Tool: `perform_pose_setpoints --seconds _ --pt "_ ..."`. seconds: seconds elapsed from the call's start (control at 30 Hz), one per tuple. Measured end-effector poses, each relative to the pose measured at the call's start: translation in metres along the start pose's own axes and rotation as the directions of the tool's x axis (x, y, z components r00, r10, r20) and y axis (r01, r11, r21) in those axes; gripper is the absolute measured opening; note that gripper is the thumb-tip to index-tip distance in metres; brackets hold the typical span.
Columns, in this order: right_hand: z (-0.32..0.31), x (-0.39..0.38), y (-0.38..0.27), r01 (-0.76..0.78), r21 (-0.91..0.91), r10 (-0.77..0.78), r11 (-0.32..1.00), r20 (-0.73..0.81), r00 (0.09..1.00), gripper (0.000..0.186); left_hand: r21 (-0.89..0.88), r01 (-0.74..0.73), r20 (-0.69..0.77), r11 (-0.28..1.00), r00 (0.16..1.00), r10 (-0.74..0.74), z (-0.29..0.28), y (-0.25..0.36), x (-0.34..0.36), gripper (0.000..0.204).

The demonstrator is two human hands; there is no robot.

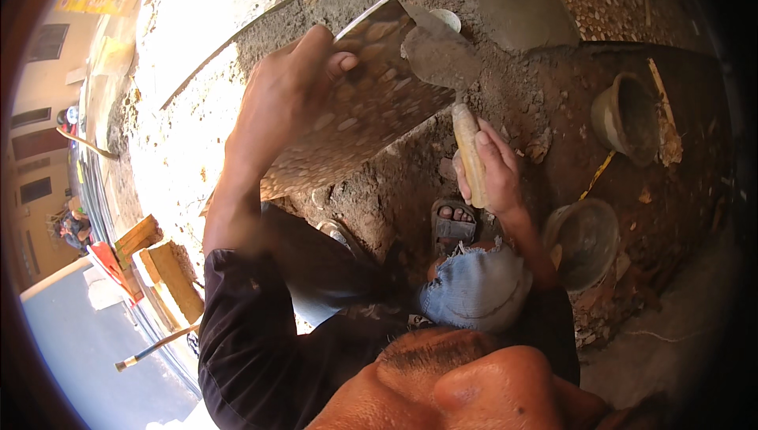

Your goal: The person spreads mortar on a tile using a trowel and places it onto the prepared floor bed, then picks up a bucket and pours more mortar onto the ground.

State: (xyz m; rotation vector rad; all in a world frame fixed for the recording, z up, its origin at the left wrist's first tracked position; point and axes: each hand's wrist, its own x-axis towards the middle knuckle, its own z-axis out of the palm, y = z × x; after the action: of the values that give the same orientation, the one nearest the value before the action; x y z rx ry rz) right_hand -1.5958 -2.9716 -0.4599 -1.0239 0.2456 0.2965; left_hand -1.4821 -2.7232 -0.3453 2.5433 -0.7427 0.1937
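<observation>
Pebbled tile (pixel 351 110); trowel (pixel 440 57) overlaps edge; buckets (pixel 607 120) rightward.

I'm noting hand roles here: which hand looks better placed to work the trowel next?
Probably the right hand: it grips the trowel, while the left hand is occupied holding the pebble-patterned tile.

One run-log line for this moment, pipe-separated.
left hand: grips tilted pebble-patterned tile | right hand: holds trowel by handle | blade: overlaps tile in view, contact unclear | nearby: two buckets, right side
</observation>
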Motion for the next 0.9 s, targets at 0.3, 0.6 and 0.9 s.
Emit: perform_pose_setpoints --seconds 0.3,0.6,0.9 --pt "-0.006 0.009 0.005 0.059 0.060 -0.056 0.996 -0.053 0.997 0.050 -0.014 0.040 0.030 0.999 0.999 -0.040 -0.002 -0.001 0.001 0.026" --pt "0.006 0.002 0.004 0.038 -0.004 -0.039 0.999 -0.033 0.999 0.045 0.041 0.007 0.015 0.999 1.000 -0.008 0.000 -0.001 0.005 0.026" --pt "0.014 0.004 0.003 0.050 -0.106 -0.050 0.993 0.004 0.999 0.049 -0.035 0.027 0.018 0.999 0.999 -0.026 0.000 -0.003 0.002 0.024"
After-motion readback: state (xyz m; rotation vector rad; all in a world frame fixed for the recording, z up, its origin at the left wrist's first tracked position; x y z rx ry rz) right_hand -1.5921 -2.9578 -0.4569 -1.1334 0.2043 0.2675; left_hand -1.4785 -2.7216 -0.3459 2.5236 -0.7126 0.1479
